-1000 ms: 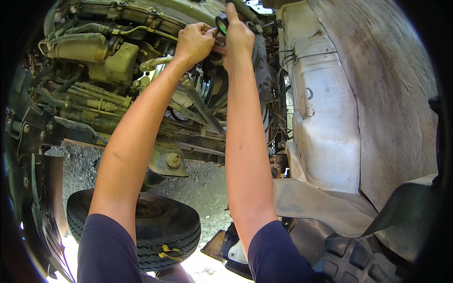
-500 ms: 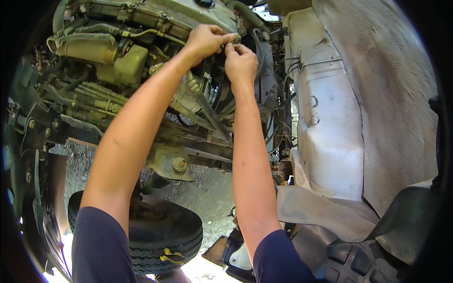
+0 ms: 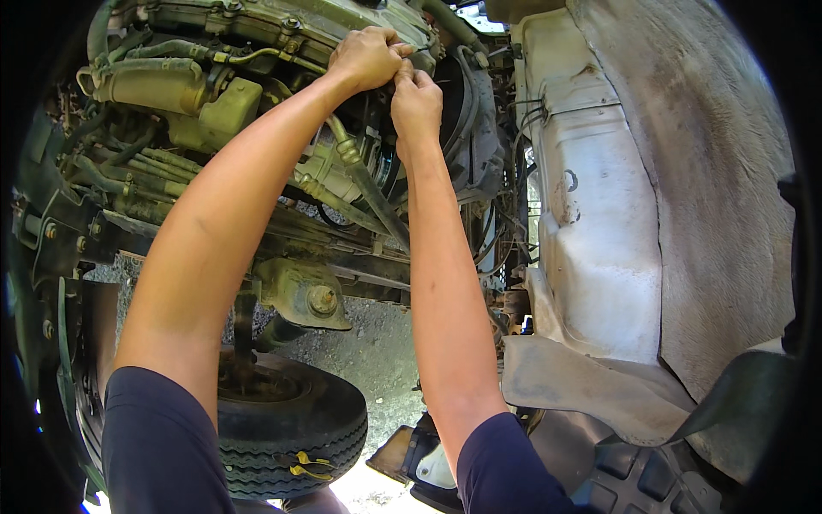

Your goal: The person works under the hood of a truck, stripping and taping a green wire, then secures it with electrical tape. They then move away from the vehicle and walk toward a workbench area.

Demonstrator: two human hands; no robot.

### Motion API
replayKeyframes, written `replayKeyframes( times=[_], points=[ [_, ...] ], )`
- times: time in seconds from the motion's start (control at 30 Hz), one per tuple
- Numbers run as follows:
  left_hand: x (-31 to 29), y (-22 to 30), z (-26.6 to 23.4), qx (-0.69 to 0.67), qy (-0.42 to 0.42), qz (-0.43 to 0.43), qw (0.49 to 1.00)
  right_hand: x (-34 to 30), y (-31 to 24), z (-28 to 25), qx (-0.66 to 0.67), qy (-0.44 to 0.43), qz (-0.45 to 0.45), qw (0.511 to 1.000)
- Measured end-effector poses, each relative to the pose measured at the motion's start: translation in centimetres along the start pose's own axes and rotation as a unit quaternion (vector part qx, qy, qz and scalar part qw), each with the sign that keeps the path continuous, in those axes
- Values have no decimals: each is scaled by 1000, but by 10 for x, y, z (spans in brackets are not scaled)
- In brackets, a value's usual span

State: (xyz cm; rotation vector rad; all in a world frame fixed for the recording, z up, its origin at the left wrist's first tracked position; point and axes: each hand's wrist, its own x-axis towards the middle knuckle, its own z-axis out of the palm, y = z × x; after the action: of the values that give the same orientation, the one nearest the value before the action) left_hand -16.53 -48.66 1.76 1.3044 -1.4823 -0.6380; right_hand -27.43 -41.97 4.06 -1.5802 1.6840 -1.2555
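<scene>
Both my arms reach up to the far side of a dusty vehicle engine (image 3: 342, 19). My left hand (image 3: 368, 58) is closed, its thumb and fingers pinched together at the engine's right end. Right beside it, my right hand (image 3: 416, 104) is also closed in a pinch, fingertips nearly touching those of the left. Whatever sits between the fingertips is too small or hidden to name. Below the hands, a metal pipe with a fitting (image 3: 349, 152) runs down into a thick hose (image 3: 381, 204). Dark round parts behind my right hand are partly covered by it.
At lower left lies a tire (image 3: 291, 428) with yellow-handled pliers (image 3: 310, 466) on its tread. A bolted bracket (image 3: 318, 300) juts out above it. To the right stand a silvery metal panel (image 3: 599, 214) and a brown mat (image 3: 711, 171). Cables (image 3: 518, 128) hang beside the panel.
Both hands have shifted slightly left and stay close together, still pinched. My left forearm has swung a little to the left.
</scene>
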Motion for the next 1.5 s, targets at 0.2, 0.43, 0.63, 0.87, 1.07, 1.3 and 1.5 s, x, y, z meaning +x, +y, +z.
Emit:
replayKeyframes(
  times=[0.2, 0.43, 0.63, 0.87, 1.07, 1.3, 1.5],
  points=[
    [17, 3, -2, 3, 27, -46, 999, -59, -53, -37, -44, -96, -228, 968],
    [15, 24, -48, 257, -92, 225, 935, -221, -35, -71, 109, 18, -60, 992],
    [19, 17, -66, 371, -73, 219, 899, -361, 35, -84, -30, 27, 120, 992],
    [-34, 1, -76, 278, 43, 226, 933, -447, 53, -112, -200, -32, 120, 972],
    [-81, -15, -92, 121, 0, 100, 988, -477, 40, -104, -152, -33, 186, 970],
    [-86, 13, -73, 15, -90, 37, 995, -485, 9, -76, -151, -67, 181, 970],
    [-79, 20, -60, 132, -111, 55, 983, -492, 2, -66, -139, -78, 162, 974]
  ],
)
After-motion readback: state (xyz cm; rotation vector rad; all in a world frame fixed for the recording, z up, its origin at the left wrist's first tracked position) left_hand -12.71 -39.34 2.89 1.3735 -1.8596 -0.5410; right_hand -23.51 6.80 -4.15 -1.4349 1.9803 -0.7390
